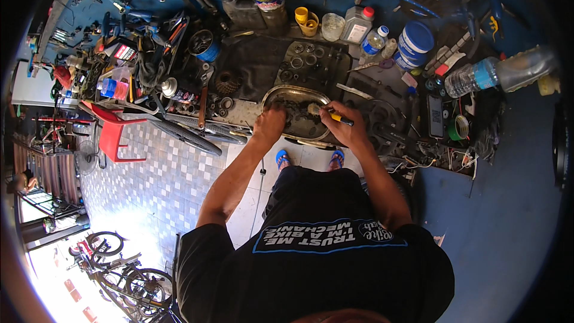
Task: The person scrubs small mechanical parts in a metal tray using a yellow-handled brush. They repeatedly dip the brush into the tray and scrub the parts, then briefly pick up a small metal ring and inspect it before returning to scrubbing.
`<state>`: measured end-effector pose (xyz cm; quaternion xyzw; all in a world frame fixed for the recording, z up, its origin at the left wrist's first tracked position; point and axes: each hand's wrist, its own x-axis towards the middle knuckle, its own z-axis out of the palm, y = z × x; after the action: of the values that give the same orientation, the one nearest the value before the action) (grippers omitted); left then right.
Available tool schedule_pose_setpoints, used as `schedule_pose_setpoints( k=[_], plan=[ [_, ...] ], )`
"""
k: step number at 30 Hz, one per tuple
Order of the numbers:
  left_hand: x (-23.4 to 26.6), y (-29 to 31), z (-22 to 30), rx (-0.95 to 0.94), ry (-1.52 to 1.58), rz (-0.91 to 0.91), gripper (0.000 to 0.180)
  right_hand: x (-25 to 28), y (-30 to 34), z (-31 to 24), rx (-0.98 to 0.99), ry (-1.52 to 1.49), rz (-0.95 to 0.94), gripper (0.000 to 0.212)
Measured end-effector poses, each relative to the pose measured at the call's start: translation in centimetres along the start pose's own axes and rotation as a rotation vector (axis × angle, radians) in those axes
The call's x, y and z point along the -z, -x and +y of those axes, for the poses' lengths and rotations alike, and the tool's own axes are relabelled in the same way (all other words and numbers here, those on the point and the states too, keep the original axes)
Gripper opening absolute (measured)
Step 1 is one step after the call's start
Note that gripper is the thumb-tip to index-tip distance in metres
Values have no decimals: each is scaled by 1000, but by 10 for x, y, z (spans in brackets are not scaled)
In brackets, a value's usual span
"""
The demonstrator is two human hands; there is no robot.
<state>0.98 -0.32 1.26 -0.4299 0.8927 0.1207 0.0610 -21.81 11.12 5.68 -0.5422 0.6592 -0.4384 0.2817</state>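
Note:
An oval metal pan (288, 91) sits at the near edge of the workbench, with dark liquid and dark small parts inside. My right hand (345, 121) is closed around a brush (342, 119) with a yellow and black handle. Its pale bristles point left, over the pan. At the pan's left side, my left hand (271, 121) has its fingers curled down over the rim into the pan. What those fingers hold, if anything, is hidden. Behind the pan, several metal rings (297, 61) lie on a dark mat. A sprocket cassette (228, 81) rests to the left.
Along the back stand a grey bottle with a red cap (357, 26), blue tubs (414, 45) and a dark jerrycan (245, 12). A phone (435, 116) and green tape roll (459, 127) lie right. A spray can (173, 88) and red chair (113, 134) are left.

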Motion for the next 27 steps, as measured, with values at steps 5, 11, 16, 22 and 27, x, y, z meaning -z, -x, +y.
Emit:
schedule_pose_setpoints(
  k=[5, 11, 16, 22, 27],
  plan=[
    [-5, 5, -1, -26, 22, 157, 21, 1, -1, 4, 29, 22, -4, 24],
    [-3, 3, -5, -68, -208, 180, 18, -4, -2, 3, 38, 47, -41, 26],
    [-14, 3, -12, -74, -180, 276, 15, -7, 0, -4, 51, 18, -52, 29],
    [-13, -1, -18, 68, 488, 304, 18, -4, 2, 1, 92, 148, -64, 28],
    [-16, 0, -14, 213, 973, 257, 26, -4, 0, 11, 178, 350, -92, 26]
  ],
)
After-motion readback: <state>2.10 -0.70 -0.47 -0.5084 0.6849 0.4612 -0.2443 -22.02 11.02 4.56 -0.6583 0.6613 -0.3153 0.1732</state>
